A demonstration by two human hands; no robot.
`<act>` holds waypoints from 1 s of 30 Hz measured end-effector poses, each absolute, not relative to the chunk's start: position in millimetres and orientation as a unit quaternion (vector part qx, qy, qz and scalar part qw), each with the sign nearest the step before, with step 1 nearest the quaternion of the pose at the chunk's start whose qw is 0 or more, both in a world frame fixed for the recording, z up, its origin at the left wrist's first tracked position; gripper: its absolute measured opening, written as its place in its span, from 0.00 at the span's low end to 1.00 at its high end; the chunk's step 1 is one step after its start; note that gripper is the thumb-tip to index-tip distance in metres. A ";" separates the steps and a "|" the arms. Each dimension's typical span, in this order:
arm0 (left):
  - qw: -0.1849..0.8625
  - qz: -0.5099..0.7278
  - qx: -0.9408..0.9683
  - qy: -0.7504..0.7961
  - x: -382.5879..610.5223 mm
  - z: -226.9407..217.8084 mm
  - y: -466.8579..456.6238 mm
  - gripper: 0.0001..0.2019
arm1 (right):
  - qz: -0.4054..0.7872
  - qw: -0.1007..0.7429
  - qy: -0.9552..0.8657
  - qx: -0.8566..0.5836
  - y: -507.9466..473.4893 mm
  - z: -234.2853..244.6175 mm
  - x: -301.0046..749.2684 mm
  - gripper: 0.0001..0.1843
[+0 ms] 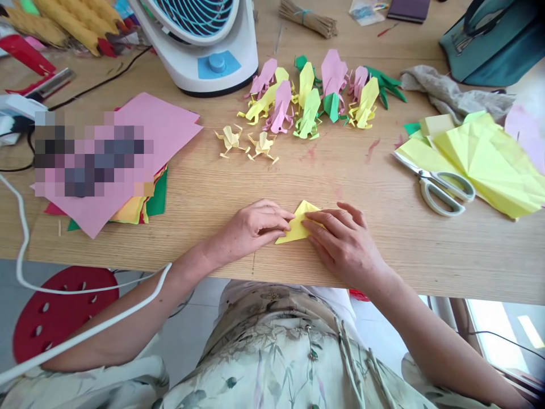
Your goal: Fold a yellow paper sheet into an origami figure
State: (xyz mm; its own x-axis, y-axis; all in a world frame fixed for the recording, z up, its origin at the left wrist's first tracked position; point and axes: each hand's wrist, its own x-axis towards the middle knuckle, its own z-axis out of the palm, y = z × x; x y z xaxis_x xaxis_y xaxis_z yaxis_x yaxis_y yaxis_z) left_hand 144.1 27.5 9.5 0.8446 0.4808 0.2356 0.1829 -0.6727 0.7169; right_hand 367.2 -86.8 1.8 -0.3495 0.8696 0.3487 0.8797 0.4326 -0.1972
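Observation:
A small folded piece of yellow paper lies on the wooden table near its front edge. My left hand presses on its left side with fingers held together and pointing right. My right hand lies on its right side, fingers flat and pressed down on the fold. Both hands touch the paper, and part of it is hidden under the fingers.
Several folded paper frogs in pink, yellow and green stand behind, with two small yellow ones. Scissors and creased yellow sheets lie right. A stack of coloured paper sits left, a white fan at the back.

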 end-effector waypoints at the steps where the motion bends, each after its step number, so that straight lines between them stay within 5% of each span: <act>1: 0.364 0.205 0.889 0.186 143.5 8.4 28.3 0.08 | -0.013 0.205 -0.822 -0.531 -87.0 1.4 367.6 0.15; 30: 0.295 0.163 0.924 0.181 148.0 5.6 26.8 0.16 | 0.062 0.230 -0.809 -0.536 -85.2 -1.9 367.1 0.18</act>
